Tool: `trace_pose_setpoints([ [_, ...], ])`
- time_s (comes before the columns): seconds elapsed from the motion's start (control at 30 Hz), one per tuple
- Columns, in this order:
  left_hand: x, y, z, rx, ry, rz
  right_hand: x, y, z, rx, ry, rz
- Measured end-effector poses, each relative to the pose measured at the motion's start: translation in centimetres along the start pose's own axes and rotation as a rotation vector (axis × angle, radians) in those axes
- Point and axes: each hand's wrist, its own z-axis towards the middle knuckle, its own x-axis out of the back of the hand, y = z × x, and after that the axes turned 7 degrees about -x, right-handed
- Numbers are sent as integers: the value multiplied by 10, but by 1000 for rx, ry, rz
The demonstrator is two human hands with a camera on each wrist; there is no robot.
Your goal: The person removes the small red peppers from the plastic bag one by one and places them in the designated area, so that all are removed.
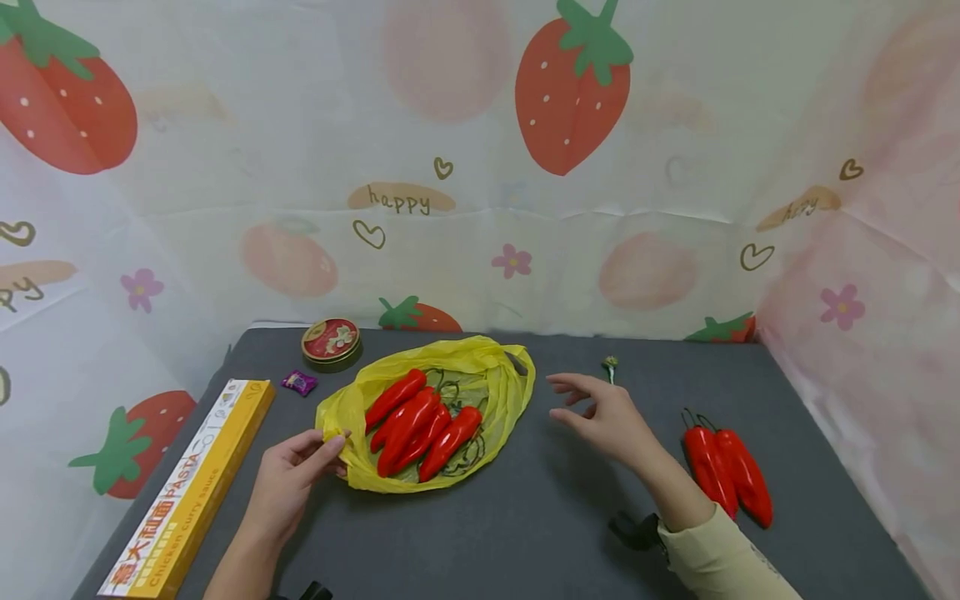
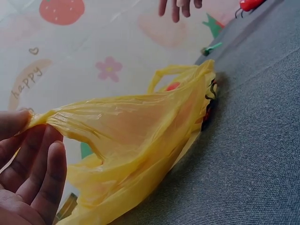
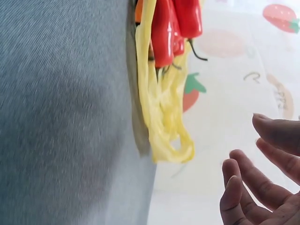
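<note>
A yellow plastic bag (image 1: 517, 400) lies spread on the dark table with its mouth wide, and several red peppers (image 1: 411, 423) with dark stems rest inside. My left hand (image 1: 296, 475) pinches the bag's left edge between thumb and fingers; the left wrist view shows the plastic (image 2: 122, 122) pulled taut from that pinch. Just right of the bag, my right hand (image 1: 600, 417) hovers over the table, its fingers loosely bent and holding nothing. In the right wrist view the bag's handle loop (image 3: 176, 150) hangs apart from those fingers.
Two red peppers (image 1: 726, 471) lie at the right, beyond my right forearm. A small green-stemmed item (image 1: 611, 367) sits behind the right hand. On the left are a yellow pasta box (image 1: 191, 492), a purple wrapped candy (image 1: 300, 382) and a round red tin (image 1: 331, 343).
</note>
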Motion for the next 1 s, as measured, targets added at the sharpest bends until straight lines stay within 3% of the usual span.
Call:
trace_pose_setpoints([
  [0.43, 2, 0, -1, -4, 26, -7, -24, -13, 8, -28, -86, 41],
  [1.0, 0, 2, 0, -11, -13, 1, -70, -22, 25, -74, -241, 158],
])
